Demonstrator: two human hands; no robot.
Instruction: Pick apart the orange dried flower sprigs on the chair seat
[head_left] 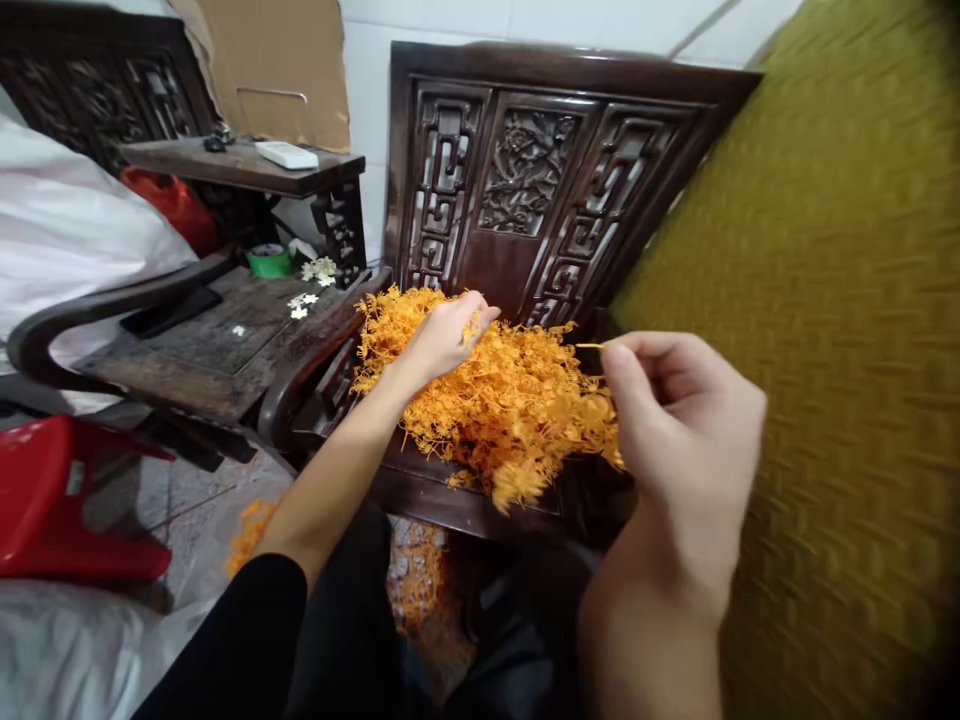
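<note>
Two bare hands are out, the left hand (442, 335) and the right hand (679, 440), over one heap of orange sprigs (502, 390) too tangled to count. One carved wooden chair (540, 170), one red plastic stool (52, 500), one green tape roll (268, 260) and one white remote (286, 154) are in view. About a handful of small white flowers (304, 300) lie on the side table.

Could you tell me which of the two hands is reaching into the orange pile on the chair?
The left hand: it rests in the orange pile, while the right hand pinches one thin sprig nearer the camera.

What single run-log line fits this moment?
left hand: reaching into heap of orange plastic sprigs | right hand: pinching thin orange stem | heap on dark carved wooden chair
</note>
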